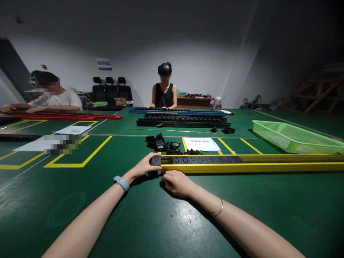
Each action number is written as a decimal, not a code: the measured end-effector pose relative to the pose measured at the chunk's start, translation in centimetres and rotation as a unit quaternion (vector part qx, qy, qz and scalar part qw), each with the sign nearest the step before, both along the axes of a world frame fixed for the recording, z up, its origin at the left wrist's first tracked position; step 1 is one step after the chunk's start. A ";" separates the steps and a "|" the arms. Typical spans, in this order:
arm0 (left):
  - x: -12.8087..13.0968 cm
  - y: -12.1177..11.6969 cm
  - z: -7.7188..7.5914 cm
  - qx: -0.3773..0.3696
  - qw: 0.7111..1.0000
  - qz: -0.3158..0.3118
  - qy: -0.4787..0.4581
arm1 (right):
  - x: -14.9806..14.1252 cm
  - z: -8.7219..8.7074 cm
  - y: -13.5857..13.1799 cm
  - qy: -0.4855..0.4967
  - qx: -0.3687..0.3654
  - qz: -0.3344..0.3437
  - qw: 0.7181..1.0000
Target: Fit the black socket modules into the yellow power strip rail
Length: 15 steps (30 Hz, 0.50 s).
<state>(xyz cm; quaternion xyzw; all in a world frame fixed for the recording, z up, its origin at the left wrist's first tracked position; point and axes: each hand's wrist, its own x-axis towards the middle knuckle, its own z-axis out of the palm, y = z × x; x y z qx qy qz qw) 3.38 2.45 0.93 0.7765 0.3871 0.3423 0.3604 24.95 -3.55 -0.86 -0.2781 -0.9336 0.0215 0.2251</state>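
A black socket module (156,161) is gripped by my left hand (144,165) at the left end of a long yellow rail (215,168). Inside the rail sits a row of black socket modules (206,159), with a gap between them and the rail's left end. Just in front of that end, my right hand (178,182) rests with curled fingers against or very near the rail's front wall. Whether it pinches anything is hidden. Behind the rail's end lies a pile of loose black modules (159,142).
A paper sign (201,144) lies behind the rail. To the right stands a green basket (290,138). Farther back are a dark rail with modules (182,122) and a blue rail (134,110). Two people work across the green table, one near red rails (107,117).
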 end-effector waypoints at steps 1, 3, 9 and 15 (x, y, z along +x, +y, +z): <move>0.0 0.1 -0.1 -0.003 1.000 -0.001 -0.002 | 0.0 0.0 0.0 0.001 -0.002 0.001 1.000; 0.0 0.2 -0.3 -0.009 1.000 -0.002 -0.006 | 0.0 0.0 0.0 0.002 -0.004 0.000 1.000; -0.1 0.5 -0.7 -0.019 1.000 -0.001 -0.009 | 0.0 -0.1 0.0 -0.003 0.000 -0.005 1.000; 0.1 0.5 -0.6 -0.012 1.000 0.001 0.001 | 0.0 -0.2 0.0 -0.004 0.003 -0.007 1.000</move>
